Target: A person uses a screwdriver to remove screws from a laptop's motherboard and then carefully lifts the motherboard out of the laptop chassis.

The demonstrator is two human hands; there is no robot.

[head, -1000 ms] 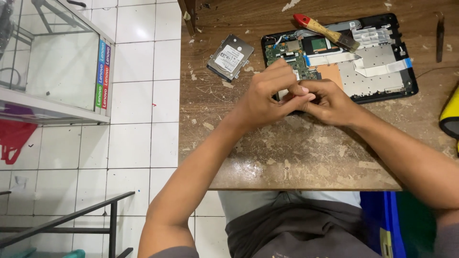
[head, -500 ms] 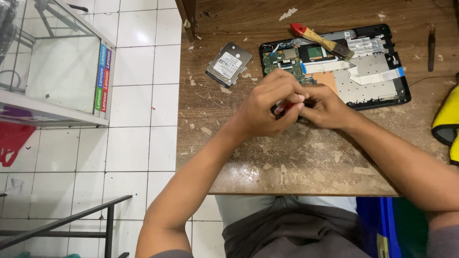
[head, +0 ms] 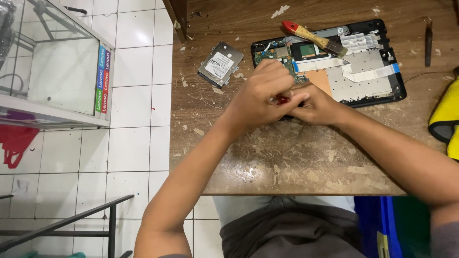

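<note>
Desk [head: 296, 157]: worn wooden top with flaking finish, carrying everything here; white tiled floor to its left.
Opened laptop base [head: 368, 67]: lies flat at the far side of the desk, cover off, circuit board and ribbon cables bare. It looks stiff but fragile, best held by the outer frame and not by the board.
Brush [head: 313, 37]: red-tipped wooden handle, resting across the laptop base.
Hard drive [head: 220, 64]: bare metal case, flat on the desk just left of the laptop base, apart from both hands.
Left hand [head: 260, 98]: fingers curled together, clamped on a small red part.
Right hand [head: 313, 105]: touching the left hand, fingers bunched against it; whether they grip anything I cannot tell.
Small red part [head: 282, 100]: only a sliver shows between the two hands, above the near edge of the laptop base. Judging by size it is light, probably hard and easy to drop; a fingertip pinch suits it.
</note>
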